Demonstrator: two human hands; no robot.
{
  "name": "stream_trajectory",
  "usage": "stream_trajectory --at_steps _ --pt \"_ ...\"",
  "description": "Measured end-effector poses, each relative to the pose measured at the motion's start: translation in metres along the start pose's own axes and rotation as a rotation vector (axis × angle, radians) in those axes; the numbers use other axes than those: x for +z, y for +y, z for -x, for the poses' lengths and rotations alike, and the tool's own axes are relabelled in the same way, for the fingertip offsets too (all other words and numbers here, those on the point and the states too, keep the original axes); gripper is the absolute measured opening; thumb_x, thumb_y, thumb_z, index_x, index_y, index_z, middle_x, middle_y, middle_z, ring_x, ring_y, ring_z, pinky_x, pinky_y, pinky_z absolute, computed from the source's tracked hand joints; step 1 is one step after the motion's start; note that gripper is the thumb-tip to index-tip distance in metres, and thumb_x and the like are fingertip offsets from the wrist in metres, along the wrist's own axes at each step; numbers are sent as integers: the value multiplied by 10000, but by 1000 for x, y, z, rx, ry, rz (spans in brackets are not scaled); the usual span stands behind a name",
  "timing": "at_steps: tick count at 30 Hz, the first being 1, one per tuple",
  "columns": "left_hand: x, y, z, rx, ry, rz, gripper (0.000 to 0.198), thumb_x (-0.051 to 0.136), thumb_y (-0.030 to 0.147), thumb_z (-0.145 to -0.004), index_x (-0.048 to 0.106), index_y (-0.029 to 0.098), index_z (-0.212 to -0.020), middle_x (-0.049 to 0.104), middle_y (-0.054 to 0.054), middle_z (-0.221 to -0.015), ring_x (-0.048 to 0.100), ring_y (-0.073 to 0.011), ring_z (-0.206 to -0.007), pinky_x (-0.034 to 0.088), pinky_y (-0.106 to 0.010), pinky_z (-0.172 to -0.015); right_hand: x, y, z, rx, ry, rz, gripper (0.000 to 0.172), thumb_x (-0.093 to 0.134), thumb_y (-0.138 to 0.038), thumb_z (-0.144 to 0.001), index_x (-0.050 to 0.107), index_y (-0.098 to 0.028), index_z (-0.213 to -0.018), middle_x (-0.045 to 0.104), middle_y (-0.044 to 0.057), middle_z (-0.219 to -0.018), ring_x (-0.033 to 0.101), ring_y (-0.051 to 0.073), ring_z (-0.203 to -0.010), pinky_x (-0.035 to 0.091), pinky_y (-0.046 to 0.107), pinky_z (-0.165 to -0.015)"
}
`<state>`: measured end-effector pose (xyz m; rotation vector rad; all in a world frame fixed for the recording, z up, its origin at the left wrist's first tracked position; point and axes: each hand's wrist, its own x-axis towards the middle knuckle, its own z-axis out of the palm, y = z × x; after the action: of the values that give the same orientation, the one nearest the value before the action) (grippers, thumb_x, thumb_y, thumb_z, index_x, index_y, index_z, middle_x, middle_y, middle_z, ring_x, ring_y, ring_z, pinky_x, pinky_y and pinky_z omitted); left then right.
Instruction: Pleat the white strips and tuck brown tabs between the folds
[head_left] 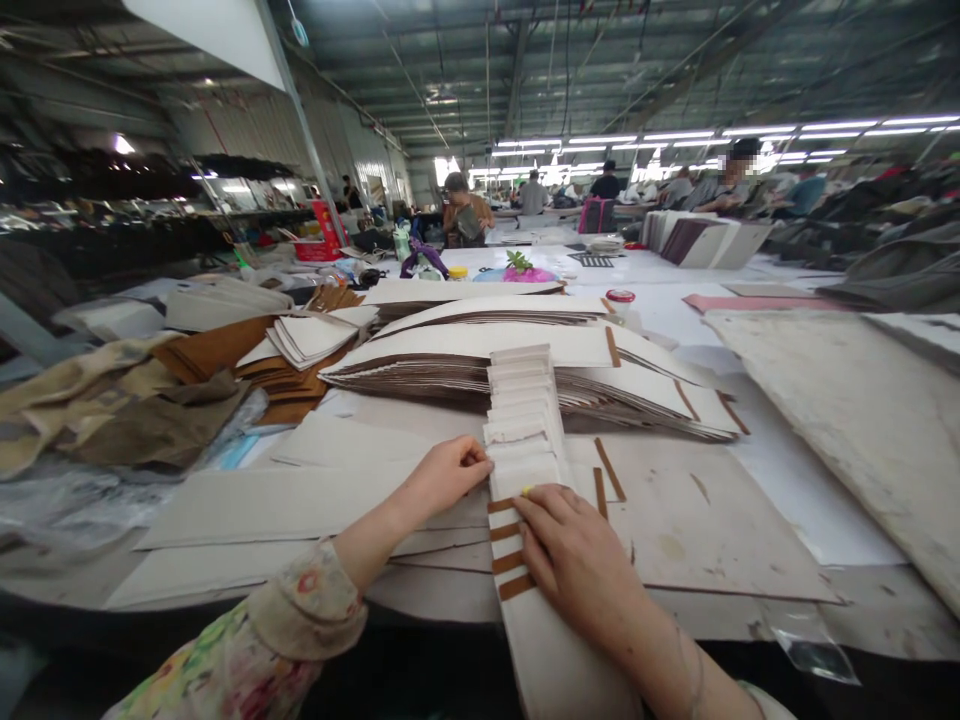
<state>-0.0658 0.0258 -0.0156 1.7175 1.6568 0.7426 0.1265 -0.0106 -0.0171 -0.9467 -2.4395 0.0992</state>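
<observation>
Apparently, brown strips (pixel 516 586) were going onto fanned pale pieces (pixel 529 458)

The pale pieces overlapped in a stepped column that ran away from the person, its lower end reaching past the near edge of the counter (pixel 814 515). The right hand (pixel 577 555) lay palm down across the lower part, fingers extended and close together, beside four strips set one below another. A yellow spot (pixel 526 491) at its fingertips was too small to identify. At the column's left edge the left hand (pixel 456 468) was half curled, thumb and fingertips drawn together; whether it pinched anything could not be told.

Farther up, the stepped ends showed no brown. Curved stacks of pale panels (pixel 480 343) stood behind, some with brown end bands.

The step in hand seemed to be dressing the ends in order, the right hand steadying the column. The next move appeared to call for lining a strip up squarely with a bare end, without disturbing the overlap.
</observation>
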Motion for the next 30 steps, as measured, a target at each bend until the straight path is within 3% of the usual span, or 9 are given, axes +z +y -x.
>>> stream_trajectory --at_steps 9,13,20,26,30 --pt "-4 5 -1 48 -8 -20 161 484 313 -704 499 162 -648 486 47 -550 435 -93 -482 339 -199 -462 1 -1 2 26 -5 -9 244 419 -144 -825 542 -177 -1033 549 60 -907 490 205 -910 411 369 -843" --pt "-8 2 3 -9 -1 112 188 445 338 -734 469 160 -681 501 40 -594 430 -72 -441 356 -193 -442 2 0 3 27 0 -7 240 424 -144 -822 545 -175 -1027 552 60 -906 490 202 -904 409 371 -844" --pt "-2 -3 5 -118 -124 114 219 420 357 -763 485 149 -751 562 5 -640 444 -69 -433 275 -165 -372 1 -1 3 28 29 -1 215 442 -144 -814 547 -186 -996 556 54 -886 502 192 -883 418 354 -825" --pt "-5 6 -1 -62 -142 -29 247 409 354 -784 491 166 -647 554 4 -578 473 -107 -478 336 -210 -464 0 -2 2 29 16 4 216 438 -133 -811 540 -188 -994 553 50 -882 497 191 -882 413 350 -824" --pt "-8 25 5 128 -13 -456 198 435 295 -795 517 185 -652 584 -16 -638 531 -159 -620 325 -241 -552 -1 -2 2 25 11 -4 198 442 -133 -807 538 -191 -970 548 44 -874 496 184 -879 412 344 -821"
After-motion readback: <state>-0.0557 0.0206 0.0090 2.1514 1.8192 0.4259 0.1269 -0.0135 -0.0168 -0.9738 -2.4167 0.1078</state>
